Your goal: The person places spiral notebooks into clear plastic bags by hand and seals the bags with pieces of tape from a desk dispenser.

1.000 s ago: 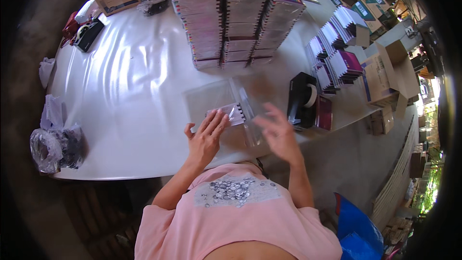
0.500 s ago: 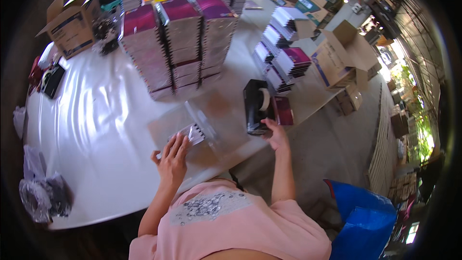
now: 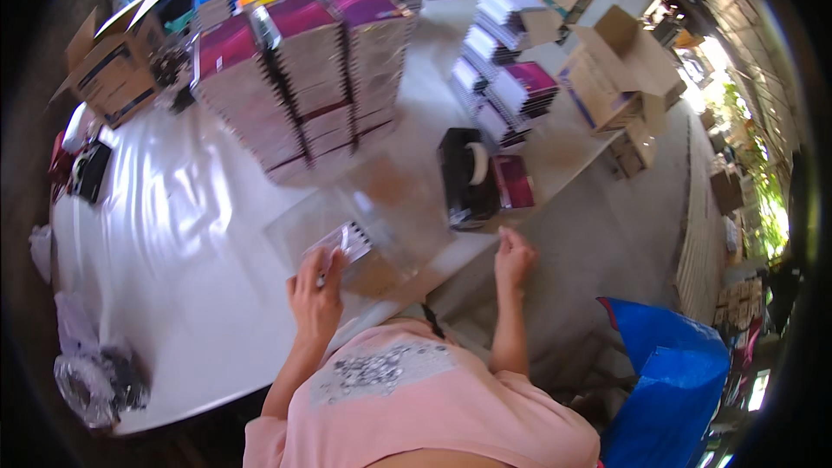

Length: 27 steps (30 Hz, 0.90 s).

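Right hand (image 3: 516, 262) withdrawn from tape dispenser (image 3: 456, 175); glossy white table (image 3: 182, 295), cartons (image 3: 598, 95) around.

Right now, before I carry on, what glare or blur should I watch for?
Head view: streaky glare on the white tabletop, strongest on its left side; head view: the tall notebook stacks look smeared; head view: daylight washes out the right side, while the rim goes dark; head view: too soft to tell whether the right hand pinches anything.
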{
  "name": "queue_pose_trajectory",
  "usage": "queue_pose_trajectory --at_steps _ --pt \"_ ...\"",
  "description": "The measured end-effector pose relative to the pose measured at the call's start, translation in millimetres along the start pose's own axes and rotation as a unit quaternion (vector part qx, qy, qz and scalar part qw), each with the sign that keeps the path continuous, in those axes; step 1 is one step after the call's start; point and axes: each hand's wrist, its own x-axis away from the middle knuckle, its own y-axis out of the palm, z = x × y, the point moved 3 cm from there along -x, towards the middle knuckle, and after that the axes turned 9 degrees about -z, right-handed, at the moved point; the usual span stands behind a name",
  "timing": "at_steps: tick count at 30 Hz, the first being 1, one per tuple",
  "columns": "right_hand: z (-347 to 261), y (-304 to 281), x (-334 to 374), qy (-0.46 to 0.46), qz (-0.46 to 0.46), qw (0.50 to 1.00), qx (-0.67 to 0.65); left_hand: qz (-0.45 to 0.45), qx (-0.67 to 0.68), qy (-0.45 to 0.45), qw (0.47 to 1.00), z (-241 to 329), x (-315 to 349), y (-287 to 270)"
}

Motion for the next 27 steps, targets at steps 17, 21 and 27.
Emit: queue_pose_trajectory --at_steps 17,21,27 --pt "-222.5 18.4 61.4 0.091 -0.437 0.724 -0.525 0.006 0.159 -0.009 0.987 -7.0 1.9 9.6" --pt "-206.2 37.5 77.3 0.104 -0.402 0.785 -0.461 -0.043 0.094 0.011 0.995 -4.6 2.9 10.4" --pt "-183.4 66.3 80.9 0.061 -0.412 0.801 -0.429 -0.123 0.101 -0.071 0.985 -7.4 -13.0 -15.7"
